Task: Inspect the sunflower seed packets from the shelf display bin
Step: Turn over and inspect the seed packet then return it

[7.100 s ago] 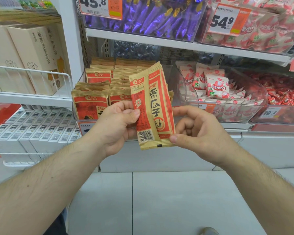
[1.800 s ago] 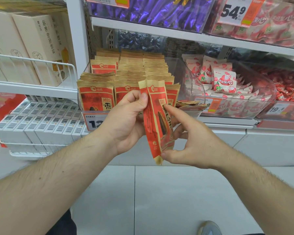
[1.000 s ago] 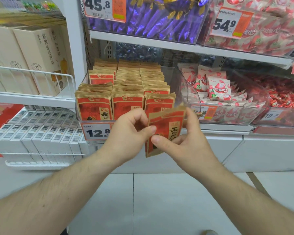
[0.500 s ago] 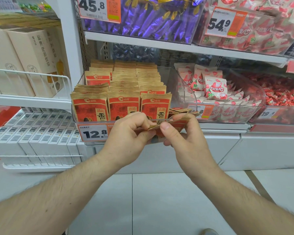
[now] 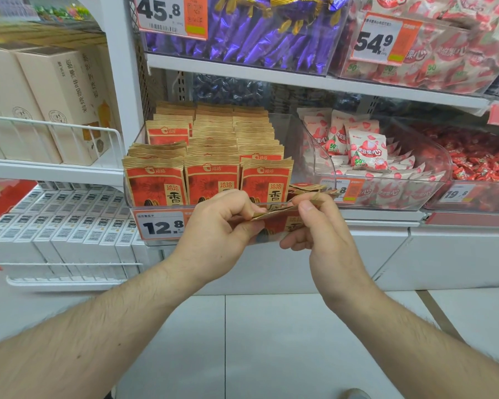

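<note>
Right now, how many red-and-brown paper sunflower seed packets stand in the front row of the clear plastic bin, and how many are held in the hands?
Red-and-brown paper seed packets, front row of the clear plastic bin: 3
Same packet pinched by left hand and right hand: 1
Total: 4

Both hands, left hand (image 5: 219, 228) and right hand (image 5: 320, 226), pinch a seed packet (image 5: 283, 218) between them (apparently tipped flat), just before the display bin (image 5: 300, 156).
</note>
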The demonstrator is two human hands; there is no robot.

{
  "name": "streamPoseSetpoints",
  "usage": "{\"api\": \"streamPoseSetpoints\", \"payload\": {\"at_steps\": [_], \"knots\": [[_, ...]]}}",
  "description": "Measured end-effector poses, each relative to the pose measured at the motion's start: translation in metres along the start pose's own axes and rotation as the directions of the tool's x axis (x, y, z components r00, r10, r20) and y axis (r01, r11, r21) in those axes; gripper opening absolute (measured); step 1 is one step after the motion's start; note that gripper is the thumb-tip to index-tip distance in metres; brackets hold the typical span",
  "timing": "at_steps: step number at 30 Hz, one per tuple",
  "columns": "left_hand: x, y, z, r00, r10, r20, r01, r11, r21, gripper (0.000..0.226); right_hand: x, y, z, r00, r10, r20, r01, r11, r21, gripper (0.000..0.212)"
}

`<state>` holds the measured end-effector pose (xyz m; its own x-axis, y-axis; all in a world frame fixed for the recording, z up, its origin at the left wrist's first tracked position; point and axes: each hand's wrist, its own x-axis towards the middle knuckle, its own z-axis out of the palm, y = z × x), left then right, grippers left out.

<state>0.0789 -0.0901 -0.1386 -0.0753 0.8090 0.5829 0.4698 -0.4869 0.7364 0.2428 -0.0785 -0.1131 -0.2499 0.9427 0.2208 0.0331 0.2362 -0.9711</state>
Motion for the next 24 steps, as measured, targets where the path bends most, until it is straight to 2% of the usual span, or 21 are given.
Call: {"api": "streamPoseSetpoints", "payload": {"at_steps": [5, 10, 12, 15, 18, 21, 24], "knots": [[0.001, 0.001, -0.001, 1.000, -0.015, 0.002, 0.015, 1.000, -0.002, 0.013, 0.003, 0.000, 0.000, 1.000, 0.024, -0.019, -0.024, 1.000, -0.010, 0.027], [0.000, 0.003, -0.002, 0.995, -0.097, -0.026, 0.096, 0.995, -0.034, 0.013, 0.004, -0.006, -0.001, 0.996, 0.073, -0.054, -0.071, 0.997, 0.022, 0.034], [0.001, 0.004, -0.004, 0.988, -0.149, -0.048, 0.145, 0.987, -0.074, 0.019, 0.004, -0.009, -0.001, 0.998, 0.064, -0.023, -0.064, 0.998, -0.004, 0.034], [0.002, 0.004, -0.010, 0.972, -0.215, -0.097, 0.199, 0.968, -0.151, 0.035, 0.004, -0.010, -0.003, 0.997, 0.029, 0.077, -0.021, 0.995, -0.093, 0.019], [0.002, 0.005, -0.017, 0.966, -0.236, -0.108, 0.212, 0.958, -0.191, 0.032, 0.003, -0.005, 0.000, 0.992, 0.056, 0.110, -0.040, 0.989, -0.139, 0.019], [0.001, 0.010, -0.025, 0.976, -0.188, -0.108, 0.171, 0.974, -0.151, 0.025, 0.003, -0.002, 0.009, 0.989, 0.108, 0.100, -0.097, 0.989, -0.110, 0.020], [0.009, 0.013, -0.049, 0.955, -0.020, -0.295, 0.021, 1.000, 0.001, 0.014, 0.006, -0.005, 0.016, 0.984, 0.166, 0.064, -0.169, 0.985, 0.033, 0.017]]}}
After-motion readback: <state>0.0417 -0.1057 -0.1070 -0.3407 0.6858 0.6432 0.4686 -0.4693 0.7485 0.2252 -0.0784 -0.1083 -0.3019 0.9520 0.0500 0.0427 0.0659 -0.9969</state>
